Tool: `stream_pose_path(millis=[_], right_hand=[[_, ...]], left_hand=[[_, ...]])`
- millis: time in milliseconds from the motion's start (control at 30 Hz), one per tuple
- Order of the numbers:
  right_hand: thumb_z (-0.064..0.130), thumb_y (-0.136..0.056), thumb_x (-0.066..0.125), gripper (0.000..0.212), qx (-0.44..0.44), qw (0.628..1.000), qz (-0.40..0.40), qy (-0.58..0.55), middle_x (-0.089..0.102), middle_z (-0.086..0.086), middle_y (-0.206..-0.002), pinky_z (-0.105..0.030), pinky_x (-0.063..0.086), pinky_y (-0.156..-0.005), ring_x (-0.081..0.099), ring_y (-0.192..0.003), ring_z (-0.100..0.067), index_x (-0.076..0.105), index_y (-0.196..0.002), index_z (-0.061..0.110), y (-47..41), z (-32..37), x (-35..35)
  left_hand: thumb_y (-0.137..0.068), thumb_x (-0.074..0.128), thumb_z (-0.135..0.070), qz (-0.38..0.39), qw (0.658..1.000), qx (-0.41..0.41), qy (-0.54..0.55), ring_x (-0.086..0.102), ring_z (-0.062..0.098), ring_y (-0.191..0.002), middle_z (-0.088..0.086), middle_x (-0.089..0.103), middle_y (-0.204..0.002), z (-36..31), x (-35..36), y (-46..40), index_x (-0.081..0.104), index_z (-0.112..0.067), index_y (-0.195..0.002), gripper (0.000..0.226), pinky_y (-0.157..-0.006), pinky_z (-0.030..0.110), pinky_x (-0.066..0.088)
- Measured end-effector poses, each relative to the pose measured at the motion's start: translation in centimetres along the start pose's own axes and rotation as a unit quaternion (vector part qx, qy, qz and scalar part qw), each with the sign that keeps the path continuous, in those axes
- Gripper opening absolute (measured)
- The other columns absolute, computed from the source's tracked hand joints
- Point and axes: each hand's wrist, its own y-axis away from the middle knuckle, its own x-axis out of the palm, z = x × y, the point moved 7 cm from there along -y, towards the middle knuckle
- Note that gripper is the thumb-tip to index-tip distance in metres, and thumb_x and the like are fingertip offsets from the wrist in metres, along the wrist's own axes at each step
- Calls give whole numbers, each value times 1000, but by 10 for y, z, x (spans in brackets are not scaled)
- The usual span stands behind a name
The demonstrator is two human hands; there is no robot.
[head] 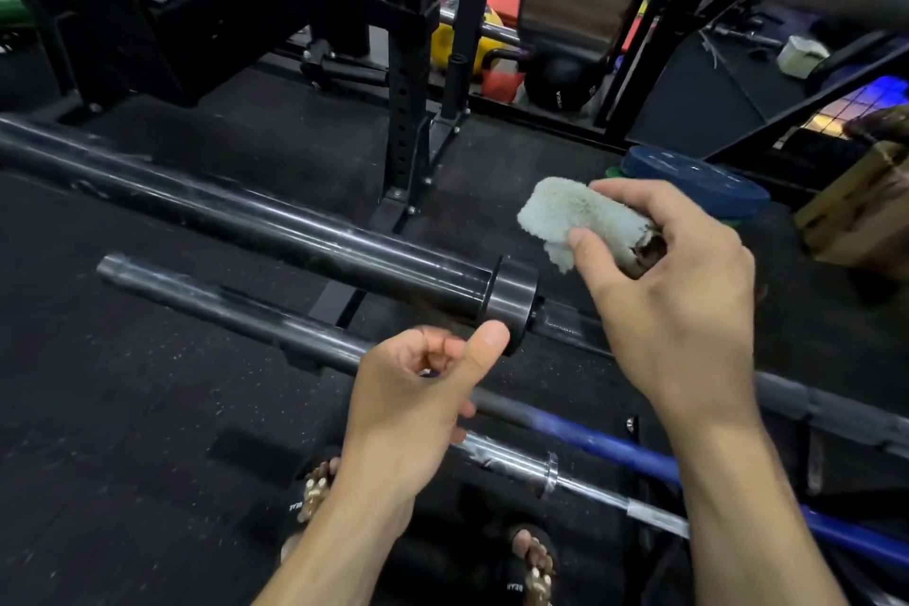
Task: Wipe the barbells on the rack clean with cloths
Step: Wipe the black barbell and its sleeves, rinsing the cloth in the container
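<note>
My right hand (674, 310) holds a rolled pale green cloth (580, 219), stained brown at one end, above and right of the collar of the top barbell (275, 221). That thick dark sleeve runs from the far left to its collar (511, 300). A second chrome barbell (221, 305) lies below it, passing behind my left hand (418, 399). My left hand is loosely curled, thumb up near the collar, holding nothing I can make out. A blue-shafted barbell (605, 443) and another chrome barbell (516, 458) lie lower right.
A black rack upright (406, 113) stands behind the bars. Blue weight plates (698, 177) lie on the floor at right, next to a wooden box (861, 212). Kettlebells and a black ball (560, 81) sit at the back. My sandalled feet (315, 492) are on black rubber flooring.
</note>
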Motion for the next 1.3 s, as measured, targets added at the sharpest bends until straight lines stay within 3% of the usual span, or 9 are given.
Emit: stream_pose_path(millis=[333,500,600,667,733,833,1000,1133,1300], right_hand=[[16,-98,61,28,25,979,170,-109,71,6,-82,-31,47,-62,59,-68,-21,72,-109,39,14,-1,28],[-1,-87,64,39,-49,969,202,-134,73,19,-118,-24,45,-109,58,-126,2,80,-108,28,37,19,31],[5,-92,65,38,-27,981,170,-93,77,18,-99,-16,53,-81,71,-88,-1,78,-110,36,24,7,27],[14,-93,65,33,8,991,134,-20,71,9,-69,-17,42,-53,52,-50,-5,77,-107,41,12,-9,24],[17,-94,64,32,26,990,139,-3,64,4,-57,-21,37,-47,44,-43,-12,76,-110,42,13,-16,25],[7,-93,65,39,20,988,131,-76,77,16,-85,-31,51,-60,65,-62,-17,77,-109,40,26,-7,16],[-6,-88,63,46,-8,981,148,-125,73,23,-113,-13,51,-88,68,-111,-2,81,-101,34,28,3,14],[8,-94,62,40,-11,987,156,-48,68,41,-95,-9,44,-63,66,-64,-13,76,-114,40,22,3,21],[12,-100,56,41,6,983,178,-47,49,16,-48,-12,30,-47,36,-41,-9,70,-122,43,20,-5,29]], left_hand=[[-61,78,-55,20,999,31,-14,61,9,-55,4,66,-67,1,-4,0,73,-12,-85,49,-50,24,52],[-55,78,-58,8,999,45,-1,59,11,-53,17,70,-76,2,-4,-1,73,-13,-81,53,-47,25,49],[-59,78,-57,8,999,47,-11,60,10,-53,10,66,-68,1,-3,-2,71,-9,-80,53,-48,25,50],[-63,78,-55,13,999,46,-13,60,10,-54,6,63,-64,-1,-2,-2,70,-6,-82,54,-50,25,51],[-62,77,-55,16,999,43,-18,60,10,-54,4,64,-64,-1,-2,-3,70,-6,-83,54,-50,24,52],[-62,79,-52,12,999,42,-26,61,10,-54,1,67,-66,2,-4,-5,73,-14,-87,45,-49,23,52],[-85,78,-26,24,995,69,-64,62,14,-58,2,63,-65,5,-5,-7,72,-22,-94,12,-56,21,51],[-75,79,-45,34,992,101,-72,68,30,-72,10,70,-73,-3,-4,-2,72,-23,-96,31,-71,37,57],[-64,79,-74,24,996,69,-42,63,17,-62,15,69,-72,-5,-5,2,73,-17,-79,59,-62,25,55]])
